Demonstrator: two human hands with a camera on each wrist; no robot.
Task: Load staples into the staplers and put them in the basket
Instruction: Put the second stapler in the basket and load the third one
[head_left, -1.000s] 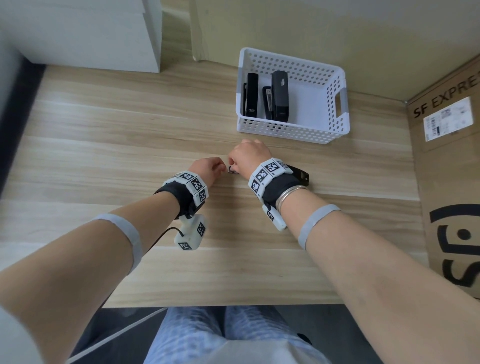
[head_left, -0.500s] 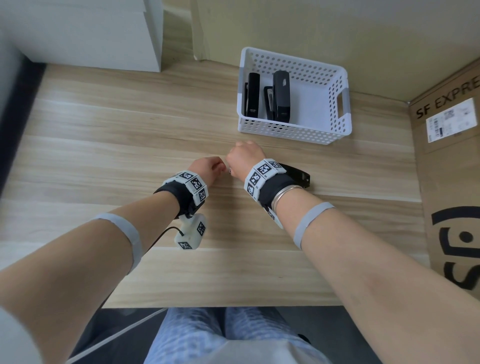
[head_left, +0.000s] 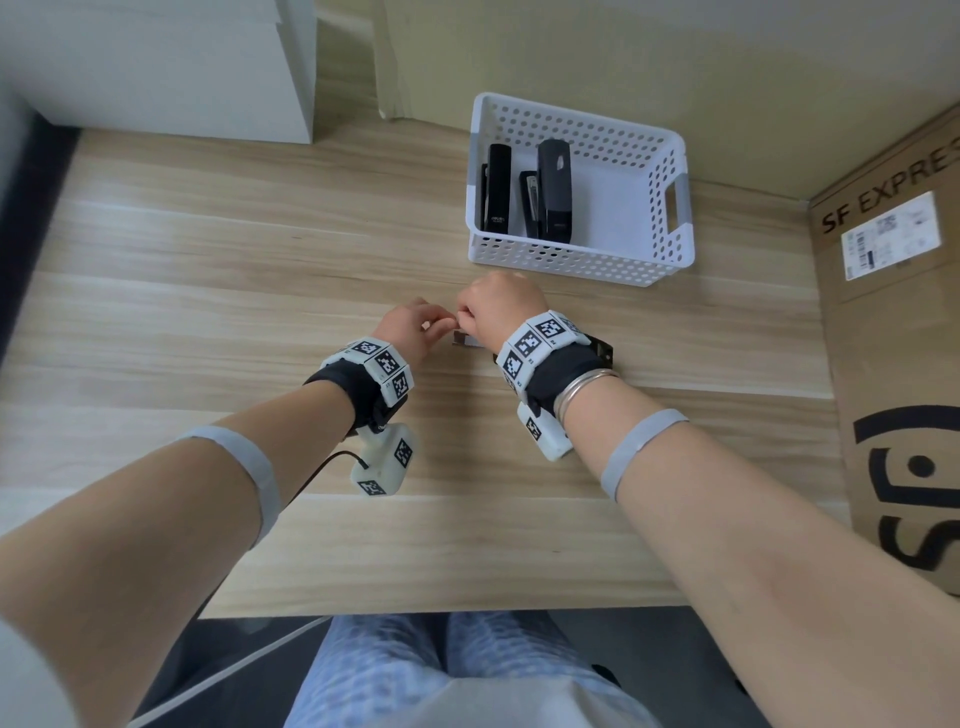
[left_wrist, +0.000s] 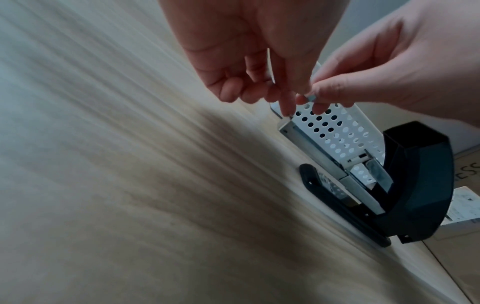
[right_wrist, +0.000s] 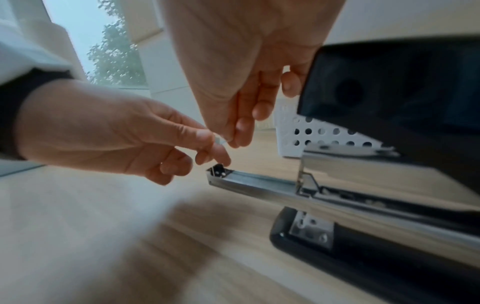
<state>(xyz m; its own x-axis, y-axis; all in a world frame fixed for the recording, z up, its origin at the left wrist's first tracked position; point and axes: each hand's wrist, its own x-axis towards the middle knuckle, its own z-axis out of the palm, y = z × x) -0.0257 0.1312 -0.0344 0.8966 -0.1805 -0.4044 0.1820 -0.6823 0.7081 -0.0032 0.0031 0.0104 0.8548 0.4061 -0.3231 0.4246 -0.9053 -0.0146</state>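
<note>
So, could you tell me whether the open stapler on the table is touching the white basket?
Apart. The head view shows bare table between the stapler and the basket; the right wrist view agrees.

Soft, even daylight lights the head view sharply, bowed at its edges. Both wrist views are dimmer and motion-smeared across the table (left_wrist: 109, 185), with a bright window (right_wrist: 103, 47) far left.

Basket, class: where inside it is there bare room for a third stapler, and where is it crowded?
The white basket has bare floor on its right half, between the grey stapler and the handle wall. The left half is crowded: the black stapler lies by the left wall, the grey one beside it.
</note>
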